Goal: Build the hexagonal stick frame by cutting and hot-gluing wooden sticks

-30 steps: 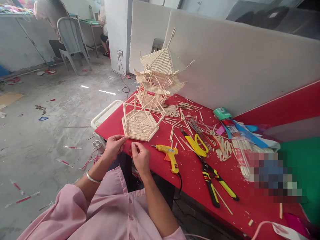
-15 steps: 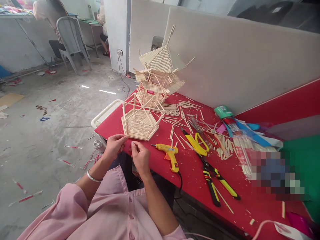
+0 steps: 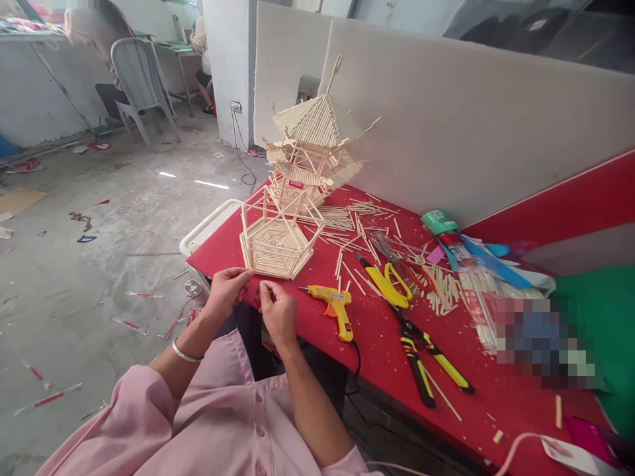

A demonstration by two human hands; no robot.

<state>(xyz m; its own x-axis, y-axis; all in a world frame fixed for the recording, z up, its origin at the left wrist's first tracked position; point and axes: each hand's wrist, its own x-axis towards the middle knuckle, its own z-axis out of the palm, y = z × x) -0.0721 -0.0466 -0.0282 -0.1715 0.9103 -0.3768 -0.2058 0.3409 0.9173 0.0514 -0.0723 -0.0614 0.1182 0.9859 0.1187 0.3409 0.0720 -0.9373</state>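
Note:
My left hand [image 3: 231, 287] is closed in a pinch at the near edge of the red table, its fingertips by the near corner of a hexagonal stick frame [image 3: 278, 248]. Close beside it, my right hand [image 3: 278, 305] is also pinched, thumb against fingers. What either hand holds, if anything, is too small to make out. The stick frame has a flat base of thin wooden sticks and open upright sides. Behind it stands a tiered pagoda model [image 3: 317, 125] of the same sticks. A yellow glue gun [image 3: 335, 307] lies right of my right hand.
On the red table [image 3: 377, 370] lie a yellow utility knife [image 3: 387, 281], black-and-yellow cutters [image 3: 421, 337] and many loose sticks [image 3: 337, 218]. Bagged sticks [image 3: 476, 304] sit at the right. White boards [image 3: 421, 119] stand behind. A person [image 3: 99, 39] sits near a grey chair [image 3: 141, 79].
The camera view has shifted very slightly. Both hands keep the same pinched pose at the table edge, and the models and tools stay in place.

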